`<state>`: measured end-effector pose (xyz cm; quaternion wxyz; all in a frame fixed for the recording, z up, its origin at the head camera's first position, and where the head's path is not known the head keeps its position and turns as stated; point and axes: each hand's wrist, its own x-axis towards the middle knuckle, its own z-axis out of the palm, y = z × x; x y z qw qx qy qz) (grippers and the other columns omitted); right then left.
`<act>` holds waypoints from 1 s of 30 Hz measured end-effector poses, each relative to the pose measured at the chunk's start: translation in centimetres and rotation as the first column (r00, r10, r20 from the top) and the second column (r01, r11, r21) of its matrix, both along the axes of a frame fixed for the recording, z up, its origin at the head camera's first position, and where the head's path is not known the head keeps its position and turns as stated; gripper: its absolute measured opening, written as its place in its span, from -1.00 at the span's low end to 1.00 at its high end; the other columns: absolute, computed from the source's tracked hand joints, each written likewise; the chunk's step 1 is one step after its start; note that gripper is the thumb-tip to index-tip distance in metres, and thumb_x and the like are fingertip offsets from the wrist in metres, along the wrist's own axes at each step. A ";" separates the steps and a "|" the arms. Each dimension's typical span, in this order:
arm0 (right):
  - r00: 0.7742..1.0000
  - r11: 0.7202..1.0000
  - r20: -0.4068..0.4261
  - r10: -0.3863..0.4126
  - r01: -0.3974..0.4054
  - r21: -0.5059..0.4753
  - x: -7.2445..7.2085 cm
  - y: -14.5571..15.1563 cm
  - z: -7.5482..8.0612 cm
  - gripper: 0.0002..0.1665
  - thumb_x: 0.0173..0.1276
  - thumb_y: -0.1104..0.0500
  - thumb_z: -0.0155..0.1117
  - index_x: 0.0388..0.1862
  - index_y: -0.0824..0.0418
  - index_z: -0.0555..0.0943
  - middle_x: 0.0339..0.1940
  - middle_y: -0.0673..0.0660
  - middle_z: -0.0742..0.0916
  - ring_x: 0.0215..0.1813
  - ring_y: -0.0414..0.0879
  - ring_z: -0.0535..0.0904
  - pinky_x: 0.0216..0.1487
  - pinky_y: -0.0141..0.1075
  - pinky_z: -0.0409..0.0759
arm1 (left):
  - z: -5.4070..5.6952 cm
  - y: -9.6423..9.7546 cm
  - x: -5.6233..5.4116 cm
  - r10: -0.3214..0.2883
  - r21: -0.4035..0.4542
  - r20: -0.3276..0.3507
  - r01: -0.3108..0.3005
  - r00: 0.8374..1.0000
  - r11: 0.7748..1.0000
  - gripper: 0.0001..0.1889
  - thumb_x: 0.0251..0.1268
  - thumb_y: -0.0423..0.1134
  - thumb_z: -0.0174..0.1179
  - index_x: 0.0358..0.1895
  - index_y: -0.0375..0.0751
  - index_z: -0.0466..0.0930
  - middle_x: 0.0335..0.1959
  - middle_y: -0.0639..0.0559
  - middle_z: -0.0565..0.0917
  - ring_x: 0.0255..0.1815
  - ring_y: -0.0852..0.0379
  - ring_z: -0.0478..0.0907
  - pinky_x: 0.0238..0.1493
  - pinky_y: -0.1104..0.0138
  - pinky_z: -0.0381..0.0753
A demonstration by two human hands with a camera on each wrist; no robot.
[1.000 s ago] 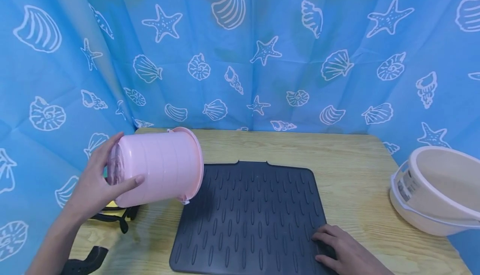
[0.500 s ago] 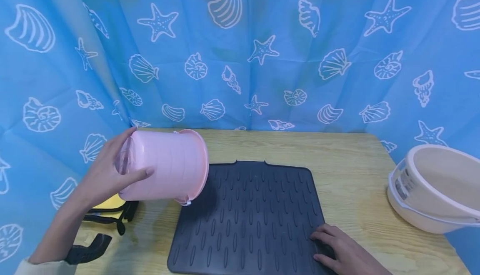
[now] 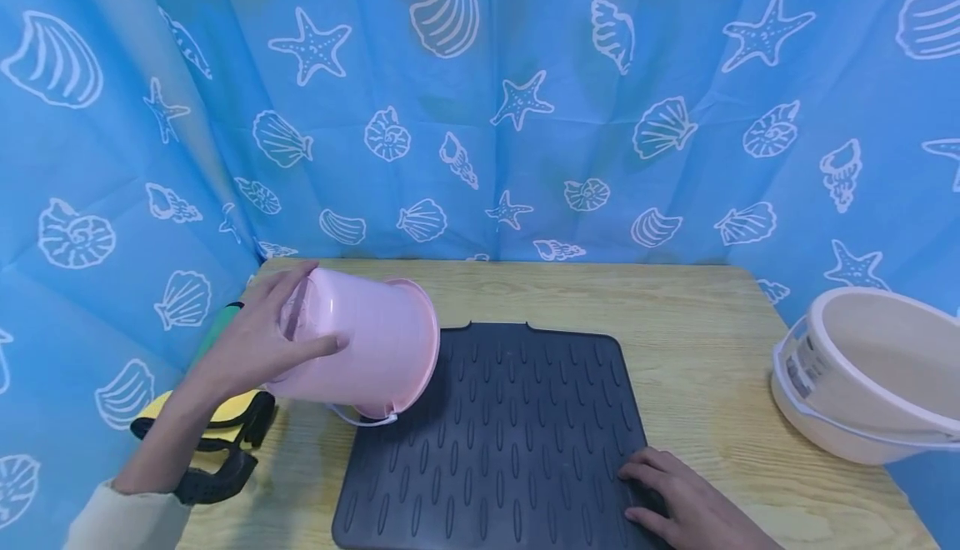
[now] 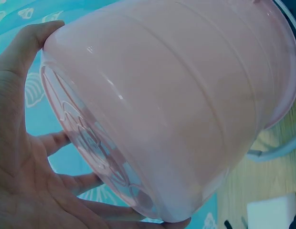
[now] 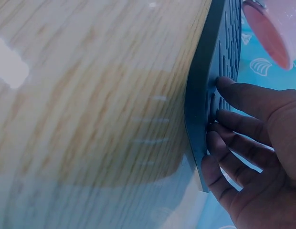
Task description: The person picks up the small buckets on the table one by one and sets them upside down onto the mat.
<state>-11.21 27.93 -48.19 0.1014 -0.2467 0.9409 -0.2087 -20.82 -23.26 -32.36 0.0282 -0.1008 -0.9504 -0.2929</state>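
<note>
My left hand grips a pink bucket round its base, thumb and fingers spread on opposite sides. The bucket is tipped on its side in the air, its mouth to the right and angled slightly down over the left part of a dark grey ridged mat. A pale handle hangs below its rim. The left wrist view shows the see-through or shiny patterned bottom of the bucket facing the palm. My right hand rests on the mat's right edge, fingers loosely bent; its fingertips touch the ridged surface.
On the right a beige bucket with a pale handle stands at the table's edge. A yellow-and-black item and something green lie left, partly behind my arm. A blue shell-print curtain surrounds the wooden table.
My left hand has carried the pink bucket to the right, and its mouth now tips lower. The handle has swung into view beneath it. The right hand stays on the mat.
</note>
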 end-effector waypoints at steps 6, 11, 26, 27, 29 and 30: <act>1.000 1.000 -0.009 0.010 -0.010 -0.002 -0.1 0.0 0.1 -0.58 0.34 -0.16 0.37 0.06 0.03 0.65 0.01 -0.12 0.56 0.04 -0.09 0.52 -0.01 -0.12 0.60 | 0.0 1.5 -0.8 -0.020 -0.014 0.015 0.020 1.000 1.000 0.15 0.06 0.34 0.38 0.64 0.07 -0.09 0.53 -0.38 0.03 0.38 -0.48 0.17 0.00 -0.40 0.43; 1.000 1.000 0.012 0.003 -0.003 0.003 -0.2 -0.1 0.3 -0.57 0.34 -0.16 0.37 0.05 0.04 0.65 0.01 -0.11 0.56 0.04 -0.07 0.53 -0.02 -0.12 0.60 | 0.1 2.3 -1.1 -0.023 -0.044 0.019 0.024 1.000 0.999 0.16 0.06 0.38 0.34 0.64 0.04 -0.09 0.53 -0.37 0.02 0.37 -0.48 0.19 0.02 -0.40 0.42; 0.999 1.000 0.040 -0.008 0.008 -0.003 -0.2 -0.1 0.1 -0.57 0.32 -0.15 0.38 0.04 0.05 0.65 0.00 -0.10 0.55 0.02 -0.11 0.53 -0.04 -0.15 0.61 | 0.3 5.3 -2.3 -0.038 -0.157 0.033 0.043 0.999 0.987 0.19 -0.02 0.53 0.25 0.62 0.02 -0.01 0.54 -0.36 0.05 0.29 -0.45 0.35 0.03 -0.34 0.47; 0.999 1.000 0.037 -0.006 0.007 -0.005 -0.2 -0.1 0.1 -0.57 0.32 -0.15 0.39 0.04 0.05 0.65 -0.01 -0.11 0.55 0.01 -0.12 0.53 -0.04 -0.16 0.61 | 0.3 5.6 -2.4 -0.039 -0.162 0.032 0.044 0.999 0.986 0.19 -0.02 0.53 0.26 0.62 0.01 0.00 0.54 -0.37 0.06 0.29 -0.46 0.36 0.03 -0.34 0.48; 1.000 1.000 0.025 0.003 -0.002 -0.013 -0.2 -0.1 0.0 -0.58 0.33 -0.14 0.39 0.04 0.05 0.65 -0.02 -0.11 0.55 0.00 -0.14 0.52 -0.06 -0.18 0.61 | 0.2 6.1 -2.6 -0.050 -0.156 0.036 0.055 0.998 0.986 0.19 -0.02 0.50 0.28 0.62 -0.01 0.00 0.53 -0.38 0.06 0.29 -0.47 0.35 0.04 -0.33 0.47; 1.000 1.000 0.018 0.007 -0.007 -0.019 -0.2 -0.1 0.0 -0.59 0.33 -0.14 0.38 0.04 0.05 0.65 -0.02 -0.12 0.55 0.00 -0.15 0.52 -0.07 -0.18 0.61 | 0.2 6.4 -2.7 -0.053 -0.160 0.038 0.059 0.998 0.985 0.18 -0.02 0.50 0.28 0.62 -0.01 0.00 0.52 -0.38 0.06 0.29 -0.48 0.35 0.06 -0.33 0.46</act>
